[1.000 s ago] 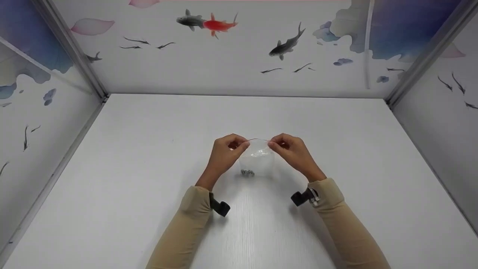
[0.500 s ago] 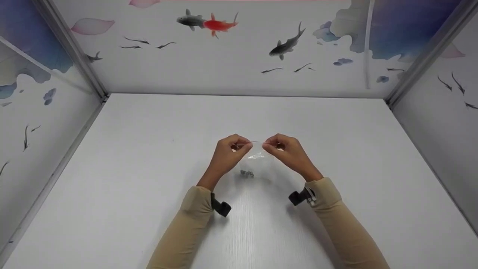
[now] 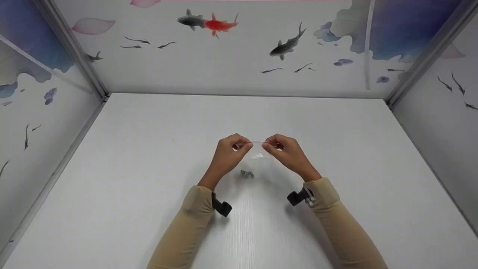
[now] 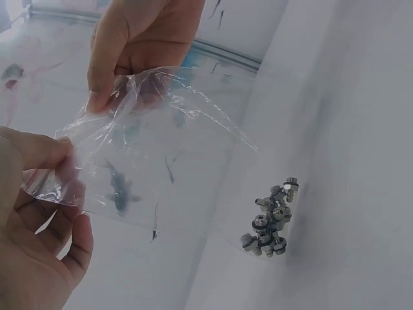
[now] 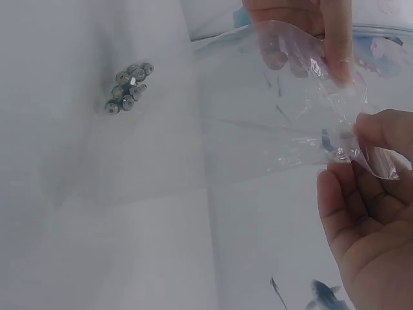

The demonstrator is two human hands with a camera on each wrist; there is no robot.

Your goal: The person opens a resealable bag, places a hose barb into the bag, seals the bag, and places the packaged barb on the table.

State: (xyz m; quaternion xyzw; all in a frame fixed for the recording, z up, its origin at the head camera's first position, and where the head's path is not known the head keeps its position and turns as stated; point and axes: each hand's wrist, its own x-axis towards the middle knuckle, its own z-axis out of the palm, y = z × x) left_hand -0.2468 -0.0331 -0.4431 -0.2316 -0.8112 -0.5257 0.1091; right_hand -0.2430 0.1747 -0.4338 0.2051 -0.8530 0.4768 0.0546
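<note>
A clear plastic bag (image 3: 257, 155) hangs between both hands, with several small metal fittings (image 4: 271, 223) gathered in its bottom corner. The left hand (image 3: 232, 150) pinches the bag's top edge between thumb and fingers. Opposite it, the right hand (image 3: 283, 151) pinches the same edge, a short gap from the left. In the left wrist view the film is creased and gathered at both grips. The fittings (image 5: 128, 88) also show through the film in the right wrist view. Parts of the bag's outline are hard to see against the white.
A white table (image 3: 149, 168) spreads beneath the hands. Panels (image 3: 239, 67) printed with fish and petals enclose its back and sides, with metal posts (image 3: 82, 59) at the corners. Each wrist carries a black camera (image 3: 223, 208).
The hands have come slightly closer together and the gap between their fingertips is smaller. The bag's top edge has dropped a little. Both hands keep their pinch on it.
</note>
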